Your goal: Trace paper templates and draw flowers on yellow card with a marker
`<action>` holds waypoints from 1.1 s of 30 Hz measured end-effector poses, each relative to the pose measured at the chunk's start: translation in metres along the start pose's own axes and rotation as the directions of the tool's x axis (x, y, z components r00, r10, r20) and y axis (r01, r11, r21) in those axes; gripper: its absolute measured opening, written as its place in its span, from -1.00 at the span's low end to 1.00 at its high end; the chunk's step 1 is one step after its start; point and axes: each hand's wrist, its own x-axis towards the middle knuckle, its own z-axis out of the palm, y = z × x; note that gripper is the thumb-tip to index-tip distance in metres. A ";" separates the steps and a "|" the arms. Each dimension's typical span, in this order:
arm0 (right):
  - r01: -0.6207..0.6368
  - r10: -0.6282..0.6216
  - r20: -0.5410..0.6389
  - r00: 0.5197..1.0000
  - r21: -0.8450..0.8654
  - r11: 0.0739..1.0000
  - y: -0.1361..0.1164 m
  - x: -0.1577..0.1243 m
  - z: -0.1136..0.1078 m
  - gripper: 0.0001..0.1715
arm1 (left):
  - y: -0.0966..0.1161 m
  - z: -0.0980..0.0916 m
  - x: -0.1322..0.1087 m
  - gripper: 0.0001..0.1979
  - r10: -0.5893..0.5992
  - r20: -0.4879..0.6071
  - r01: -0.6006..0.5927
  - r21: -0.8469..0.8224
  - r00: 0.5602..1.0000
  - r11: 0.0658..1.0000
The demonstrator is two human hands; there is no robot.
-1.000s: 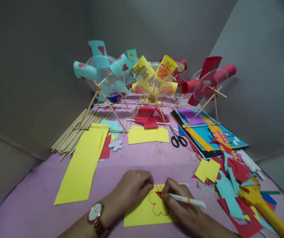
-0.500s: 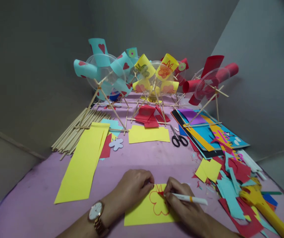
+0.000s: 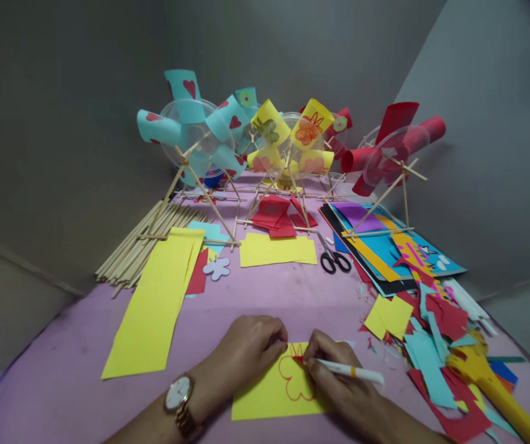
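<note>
A yellow paper sheet (image 3: 258,404) lies on the table before me, bearing a red outline of a butterfly with rounded wings and two antennae. My right hand (image 3: 336,370) is closed around a white marker (image 3: 352,371) with a red tip, held slanted. The marker's tip touches the paper just below the antennae. My left hand (image 3: 258,342), with a watch (image 3: 179,394) on its wrist, rests on the paper's upper left part. Its fingers are curled in, and nothing shows between them. Part of the drawing's right side is hidden by my right hand.
Scissors (image 3: 335,259) and a yellow sheet (image 3: 277,251) lie ahead. Long yellow strips (image 3: 153,314) and a small butterfly cutout (image 3: 217,268) are at left. Paper scraps (image 3: 431,364) and a yellow glue gun (image 3: 491,382) crowd the right. Paper-bladed wheels on stick stands (image 3: 287,160) line the back.
My right hand and the marker have shifted very slightly to the left along the drawing. The left hand stays in place on the paper.
</note>
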 end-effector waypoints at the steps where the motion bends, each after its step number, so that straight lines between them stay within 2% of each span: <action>1: 0.004 -0.004 0.003 1.000 -0.008 1.000 0.000 0.000 0.000 -0.76 | 0.000 0.000 0.000 -0.83 0.002 -0.001 -0.002 0.001 1.000 1.000; 8: 0.016 -0.015 0.038 0.999 -0.021 1.000 -0.003 0.000 0.001 -0.75 | 0.000 0.000 0.000 -0.86 0.004 0.001 -0.004 0.013 1.000 1.000; 20: -0.047 0.040 0.080 0.996 0.092 0.995 -0.003 -0.001 0.000 -0.82 | 0.001 0.000 0.000 -0.87 0.006 -0.001 -0.006 0.008 1.000 1.000; 28: -0.065 0.059 0.082 0.995 0.070 0.995 -0.006 0.001 -0.001 -0.80 | -0.001 0.000 -0.001 -0.88 0.015 -0.003 -0.015 0.000 1.000 1.000; 33: -0.082 0.070 0.099 0.993 0.122 0.989 -0.005 -0.001 0.000 -0.84 | -0.001 0.000 0.000 -0.89 0.013 -0.006 -0.013 0.003 1.000 1.000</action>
